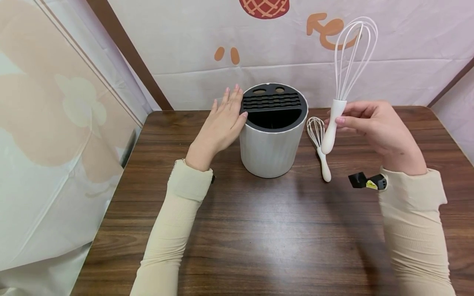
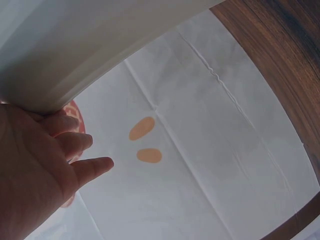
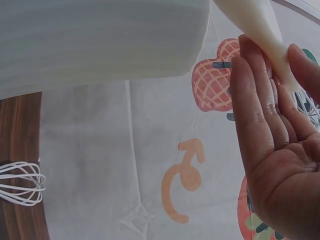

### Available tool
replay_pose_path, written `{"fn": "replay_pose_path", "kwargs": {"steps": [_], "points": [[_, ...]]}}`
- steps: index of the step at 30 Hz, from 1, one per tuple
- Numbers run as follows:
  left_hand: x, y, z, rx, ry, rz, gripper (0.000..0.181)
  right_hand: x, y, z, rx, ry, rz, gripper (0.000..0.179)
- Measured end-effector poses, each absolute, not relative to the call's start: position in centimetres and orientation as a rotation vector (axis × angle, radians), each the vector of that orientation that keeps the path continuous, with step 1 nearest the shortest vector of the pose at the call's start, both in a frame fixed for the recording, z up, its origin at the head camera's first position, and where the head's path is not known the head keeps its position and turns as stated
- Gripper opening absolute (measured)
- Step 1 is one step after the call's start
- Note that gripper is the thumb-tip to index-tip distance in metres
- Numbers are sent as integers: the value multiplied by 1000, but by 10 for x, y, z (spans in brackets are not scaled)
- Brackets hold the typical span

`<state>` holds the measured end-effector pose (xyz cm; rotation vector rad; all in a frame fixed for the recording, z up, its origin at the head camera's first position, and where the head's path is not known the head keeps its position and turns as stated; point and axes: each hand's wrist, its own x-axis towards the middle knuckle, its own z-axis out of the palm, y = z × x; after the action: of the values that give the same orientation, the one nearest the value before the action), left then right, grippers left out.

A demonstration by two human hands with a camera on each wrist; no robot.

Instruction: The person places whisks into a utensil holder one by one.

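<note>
A large white whisk stands upright in my right hand, its handle pinched between thumb and fingers and its wire loops pointing up. In the right wrist view the whisk's pale handle lies between thumb and fingers. My left hand rests with straight fingers against the left side of a white ribbed utensil holder, which has a black slotted lid with a wide half-round opening. The left wrist view shows the holder's wall above the hand. A smaller white whisk lies on the table just right of the holder.
The dark wooden table reaches back to a patterned cloth hanging behind it. Another cloth hangs along the left side. A small black device sticks out from the right cuff.
</note>
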<state>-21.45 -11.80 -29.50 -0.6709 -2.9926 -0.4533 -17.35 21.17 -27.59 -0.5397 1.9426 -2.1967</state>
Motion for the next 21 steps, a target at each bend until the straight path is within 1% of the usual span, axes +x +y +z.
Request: {"fn": "replay_pose_path", "kwargs": {"steps": [13,21], "points": [[-214,-117,-295,-678,-3007,-458,61,-176,198,-268,-540,1899,-2209,16],[-215,-118,-295,-675,-2998,-435,61,-180,187,-265,-586,1897,-2220,16]]}}
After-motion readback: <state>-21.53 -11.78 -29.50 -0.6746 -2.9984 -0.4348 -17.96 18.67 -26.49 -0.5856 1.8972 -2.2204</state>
